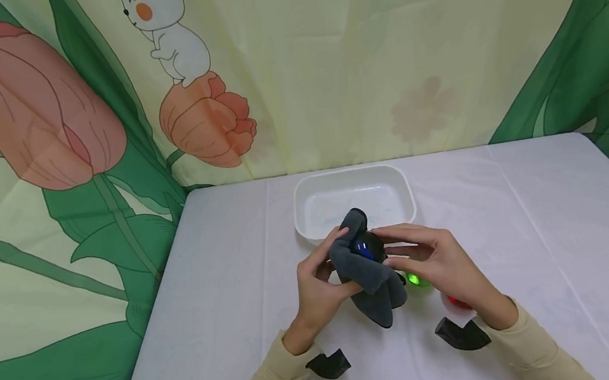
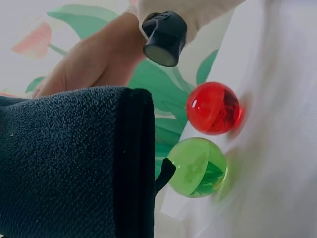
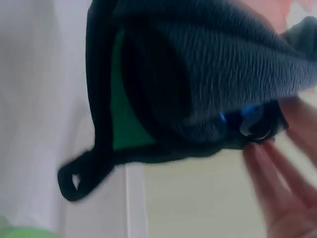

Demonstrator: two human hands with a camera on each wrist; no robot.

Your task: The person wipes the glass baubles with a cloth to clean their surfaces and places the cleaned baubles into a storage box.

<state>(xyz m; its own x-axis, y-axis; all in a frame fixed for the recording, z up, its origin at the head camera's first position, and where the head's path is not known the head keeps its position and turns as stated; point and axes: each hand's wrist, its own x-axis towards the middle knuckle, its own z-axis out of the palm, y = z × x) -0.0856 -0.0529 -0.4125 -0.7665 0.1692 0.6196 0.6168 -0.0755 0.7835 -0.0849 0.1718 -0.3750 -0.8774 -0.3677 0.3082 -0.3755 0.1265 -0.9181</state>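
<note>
I am holding a dark blue, glossy, round ball (image 1: 370,247) up above the table, partly tucked into the folds of a dark grey-blue, textured fabric cloth (image 1: 365,273). My right hand (image 1: 444,258) is pinching the ball's exposed side, the fingers bending over it from above and the thumb coming in from below, with only the ball's width between them. My left hand (image 1: 316,281) is gripping the cloth from the other side, thumb and fingers curving round the bunched fabric. In the right wrist view, the cloth's black edging (image 3: 99,99) is framing a green inner patch (image 3: 128,126), and a small black loop (image 3: 90,173) is sticking out from one corner.

Beneath my right hand, a clear green ball (image 2: 198,167) and a clear red ball (image 2: 213,108) are sitting just beside each other; I cannot tell whether they are touching. Behind my hands, a white rectangular tray with rounded corners (image 1: 332,202) is standing on the white-covered table (image 1: 225,268). My beige sleeves (image 1: 275,365) are ending at the wrists, beside black wrist gear (image 1: 462,335). Beyond the table, a pale yellow curtain (image 1: 316,64) is showing printed pink tulips, green leaves and a white cartoon animal.
</note>
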